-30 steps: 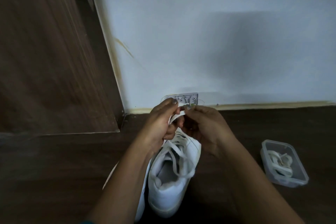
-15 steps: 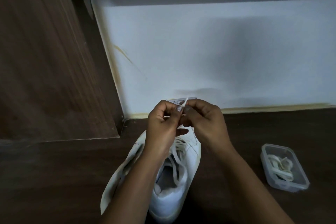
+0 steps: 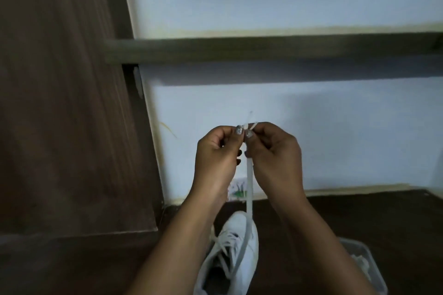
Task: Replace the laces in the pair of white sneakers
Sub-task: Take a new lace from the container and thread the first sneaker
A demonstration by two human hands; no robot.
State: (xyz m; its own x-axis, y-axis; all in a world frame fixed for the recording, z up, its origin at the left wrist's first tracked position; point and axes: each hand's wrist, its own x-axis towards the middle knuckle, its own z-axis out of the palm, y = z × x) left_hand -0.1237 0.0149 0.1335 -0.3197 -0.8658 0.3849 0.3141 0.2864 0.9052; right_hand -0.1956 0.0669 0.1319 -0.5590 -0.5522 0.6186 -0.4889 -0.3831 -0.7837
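A tall wooden panel (image 3: 60, 103) filled the left side and met the dark wooden floor (image 3: 371, 218) at its back-left corner.

Just right of the panel, the left hand (image 3: 218, 151) was raised well above the floor. Its fingers were curled, and thumb and forefinger pinched one tip of the lace (image 3: 249, 189). The right hand (image 3: 275, 153) was almost touching it and pinched the lace in the same way, with two short tips poking up between the fingertips.

From that pinch the lace dropped nearly straight and fairly taut to the white sneaker (image 3: 239, 246). The sneaker stood a little in from the floor's back edge, with its toe toward the wall (image 3: 311, 139). It looked clean and white, with lace crossing loosely over the tongue and the pulled strand running down its right side. Only this one shoe showed plainly.

The step in hand seemed to be matching the lace's two ends for even length. Whether this lace was the old one or the new one could not be told. The next move probably called for a steady pull and separating the ends without letting either slip through an eyelet.

Toward the near-right corner sat a clear plastic container (image 3: 366, 268) holding something pale, possibly more lace.
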